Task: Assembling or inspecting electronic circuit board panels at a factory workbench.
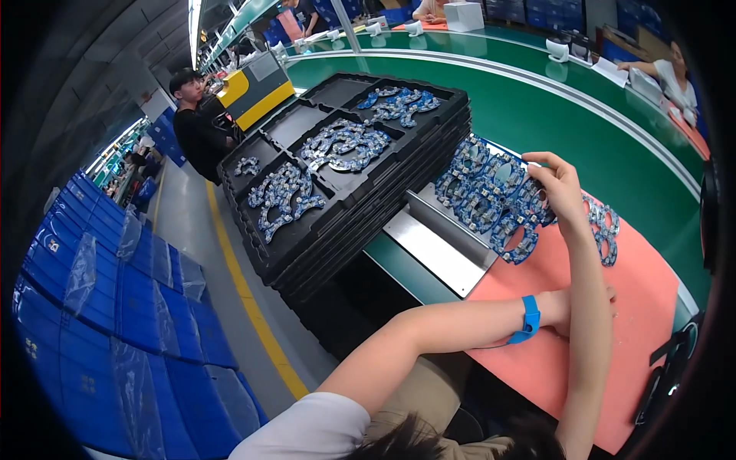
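My right hand (pixel 558 192) is at the right side of a cluster of blue ring-shaped circuit boards (pixel 479 184), its fingers bent over the edge of one board. The cluster lies over a metal plate (pixel 441 249) beside the black trays. My left hand (pixel 563 310), with a blue wrist strap (pixel 529 318), rests low over the pink mat (pixel 636 337). The right forearm crosses in front of it and hides most of its fingers. More boards (pixel 603 230) lie on the mat just right of my right hand.
Stacked black trays (pixel 337 222) stand to the left, the top one holding curved circuit boards (pixel 345 146) in its compartments. Behind runs a green conveyor (pixel 491 92) with white parts (pixel 557 50). Blue crates (pixel 115 307) line the aisle. A person in black (pixel 201 130) is beyond the trays.
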